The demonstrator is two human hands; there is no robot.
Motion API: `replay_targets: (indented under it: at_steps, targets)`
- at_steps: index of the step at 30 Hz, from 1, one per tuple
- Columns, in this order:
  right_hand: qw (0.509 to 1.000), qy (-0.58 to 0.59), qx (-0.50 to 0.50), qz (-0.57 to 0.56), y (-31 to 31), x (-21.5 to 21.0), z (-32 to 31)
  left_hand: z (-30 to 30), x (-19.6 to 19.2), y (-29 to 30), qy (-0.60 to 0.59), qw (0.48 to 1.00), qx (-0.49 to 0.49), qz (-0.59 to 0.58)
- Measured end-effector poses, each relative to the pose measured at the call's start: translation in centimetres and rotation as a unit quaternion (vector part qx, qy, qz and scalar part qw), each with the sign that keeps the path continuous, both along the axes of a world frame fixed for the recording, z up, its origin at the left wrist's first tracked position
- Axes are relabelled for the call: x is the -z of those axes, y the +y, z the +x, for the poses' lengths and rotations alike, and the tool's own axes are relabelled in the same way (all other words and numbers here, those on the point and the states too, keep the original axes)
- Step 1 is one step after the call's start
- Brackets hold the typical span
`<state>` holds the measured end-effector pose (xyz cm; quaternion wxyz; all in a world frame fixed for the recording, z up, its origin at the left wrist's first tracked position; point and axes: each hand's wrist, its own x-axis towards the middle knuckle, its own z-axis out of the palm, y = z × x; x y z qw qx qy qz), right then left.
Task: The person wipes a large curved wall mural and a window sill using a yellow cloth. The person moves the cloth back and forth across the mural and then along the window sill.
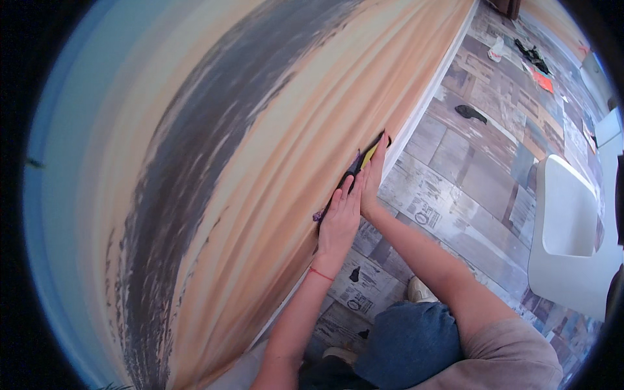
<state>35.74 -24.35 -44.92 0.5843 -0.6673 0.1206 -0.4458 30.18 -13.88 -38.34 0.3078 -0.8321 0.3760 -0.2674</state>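
A flat, dark piece with a yellow patch and purple bits (368,156) lies against a wall (286,162) painted in peach, black and blue, low down near the white skirting board. It looks like a sticker, but my hands cover much of it. My left hand (339,224) rests flat on its lower part, fingers stretched out. Beside it, my right hand (372,185) reaches farther up, fingers straight and laid along its yellow part and right edge. Neither hand's fingers are wrapped around anything.
A white chair (569,221) stands on the patterned tile floor at right. A black scrap (470,114) lies on the floor, and a smaller one (355,274) near my shoe (421,290). Farther off are black crumpled material (533,56), an orange-red sheet (542,80) and a white bag (496,50).
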Motion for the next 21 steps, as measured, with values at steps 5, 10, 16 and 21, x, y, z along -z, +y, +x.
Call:
replay_targets:
  at_steps: [5, 10, 16, 21]
  targets:
    - [0.992, 0.121, -0.037, -0.005, 1.3, 4.3, -3.3, -1.1, 3.8, 1.8, 0.063, 0.995, -0.003, 0.078]
    - [0.971, 0.193, -0.047, -0.137, 3.3, 5.2, -6.5, -3.1, 6.1, 5.5, 0.093, 0.986, -0.016, 0.141]
    - [0.945, 0.171, -0.165, -0.226, 7.9, 4.3, -12.1, -6.6, 8.2, 12.9, 0.13, 0.974, -0.026, 0.183]
    - [0.917, 0.191, -0.273, -0.217, 12.0, 4.0, -16.0, -10.3, 7.6, 20.3, 0.152, 0.957, -0.007, 0.245]
